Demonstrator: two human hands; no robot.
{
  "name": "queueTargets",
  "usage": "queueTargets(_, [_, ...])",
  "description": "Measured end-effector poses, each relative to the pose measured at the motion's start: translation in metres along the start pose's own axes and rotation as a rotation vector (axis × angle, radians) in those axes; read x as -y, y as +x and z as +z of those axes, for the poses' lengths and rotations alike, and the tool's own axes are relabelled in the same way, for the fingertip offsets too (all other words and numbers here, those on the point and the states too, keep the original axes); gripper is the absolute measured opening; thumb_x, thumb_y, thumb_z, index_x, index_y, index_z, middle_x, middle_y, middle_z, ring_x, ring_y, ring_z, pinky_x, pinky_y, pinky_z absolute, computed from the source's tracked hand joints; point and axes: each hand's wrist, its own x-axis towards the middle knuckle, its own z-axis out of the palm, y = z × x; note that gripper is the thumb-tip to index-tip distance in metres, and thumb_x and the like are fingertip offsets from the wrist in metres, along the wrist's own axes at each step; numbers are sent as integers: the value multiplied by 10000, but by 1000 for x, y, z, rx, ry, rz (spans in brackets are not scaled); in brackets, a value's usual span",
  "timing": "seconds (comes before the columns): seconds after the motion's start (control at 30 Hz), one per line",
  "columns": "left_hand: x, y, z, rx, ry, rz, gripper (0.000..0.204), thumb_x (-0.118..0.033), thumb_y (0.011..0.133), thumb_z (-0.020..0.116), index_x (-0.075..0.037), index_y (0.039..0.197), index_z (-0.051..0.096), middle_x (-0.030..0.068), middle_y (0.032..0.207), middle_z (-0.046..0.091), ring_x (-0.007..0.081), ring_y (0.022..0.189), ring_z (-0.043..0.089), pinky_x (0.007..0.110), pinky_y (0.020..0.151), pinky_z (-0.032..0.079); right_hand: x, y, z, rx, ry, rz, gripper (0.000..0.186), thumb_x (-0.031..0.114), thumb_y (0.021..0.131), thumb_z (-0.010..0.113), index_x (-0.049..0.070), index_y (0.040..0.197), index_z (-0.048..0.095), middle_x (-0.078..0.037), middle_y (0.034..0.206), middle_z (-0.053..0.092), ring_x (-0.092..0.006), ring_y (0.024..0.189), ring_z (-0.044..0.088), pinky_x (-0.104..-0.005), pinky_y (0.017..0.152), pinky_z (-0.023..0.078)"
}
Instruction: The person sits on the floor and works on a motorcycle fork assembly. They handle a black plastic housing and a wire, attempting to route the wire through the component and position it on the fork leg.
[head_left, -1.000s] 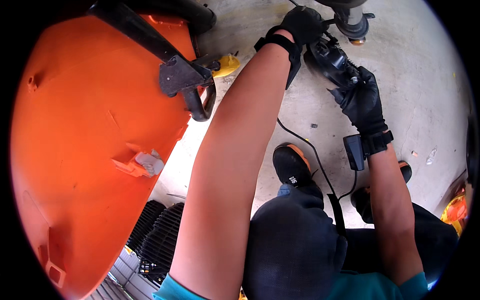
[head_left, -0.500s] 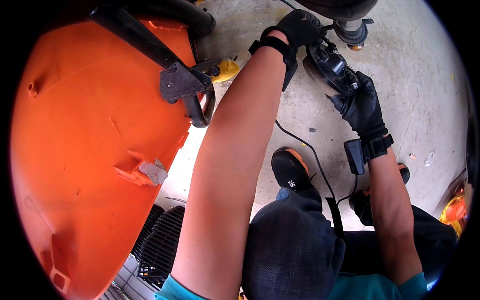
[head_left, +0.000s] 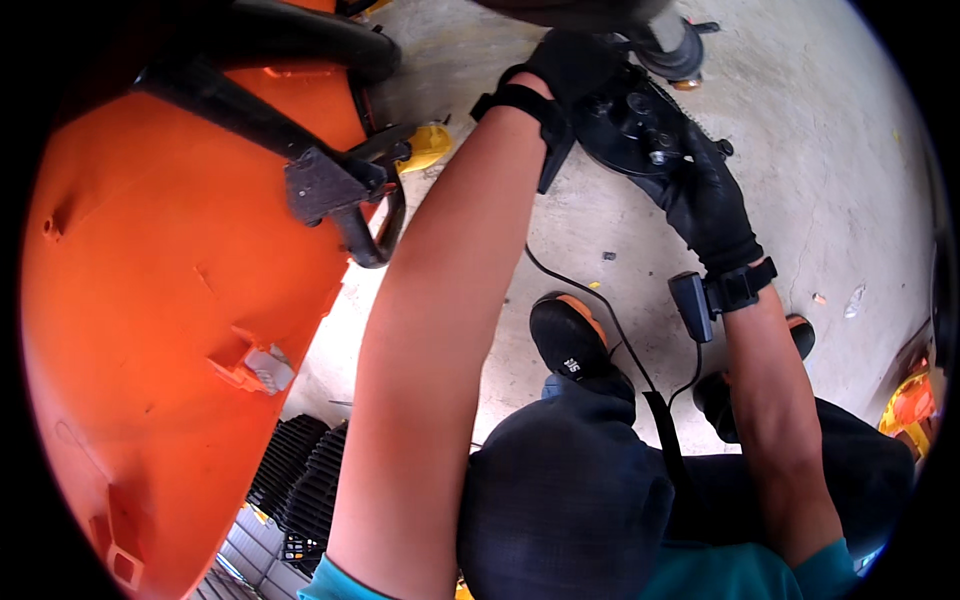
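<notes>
A rounded black part, with several metal fittings on its upturned face, is held above the floor between both hands; its exact kind I cannot make out. My left hand, in a black glove, is at its upper left edge, fingers mostly hidden behind the dark cylinder and the part. Gripping the lower right edge is my right hand, also black-gloved, with the thumb on the upper face and the fingers underneath. Close above the part hangs a dark cylindrical body with a grey metal stem.
At left stands a large orange panel with a black tubular frame before it. A yellow piece and black ribbed parts lie nearby. A cable runs from my wrist devices. My shoe rests on the concrete floor.
The black part has been turned, so its fitted face now shows more broadly. Both hands have moved slightly left with it, and the whole view has shifted a little.
</notes>
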Motion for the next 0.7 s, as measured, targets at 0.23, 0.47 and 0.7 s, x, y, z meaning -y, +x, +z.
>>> queueTargets(0.23, [-56, 4, -71, 237, -851, -379, 388, -264, 848, 716, -75, 1179, 642, 85, 1104, 674, 176, 1020, 611, 328, 915, 477, -8, 0, -28, -14, -306, -155, 394, 268, 1031, 442, 93, 1384, 462, -91, 1264, 577, -188, 1116, 594, -370, 968, 523])
queueTargets(0.47, [-57, 5, -62, 329, -709, -429, 383, -253, 876, 716, -54, 1190, 625, 65, 1145, 648, 162, 1036, 604, 308, 928, 485, 6, -2, -2, -31, 227, 46, 370, 254, 1030, 454, 45, 1333, 490, -81, 1172, 622, -141, 1037, 623, -306, 953, 530])
queueTargets(0.7, [-52, -1, -49, 367, -629, -546, 404, -309, 880, 707, -47, 1177, 628, 54, 1086, 660, 143, 979, 594, 309, 911, 465, 4, -10, -7, -60, 164, 42, 373, 222, 989, 542, 27, 1304, 505, -102, 1188, 625, -170, 1040, 634, -323, 956, 525])
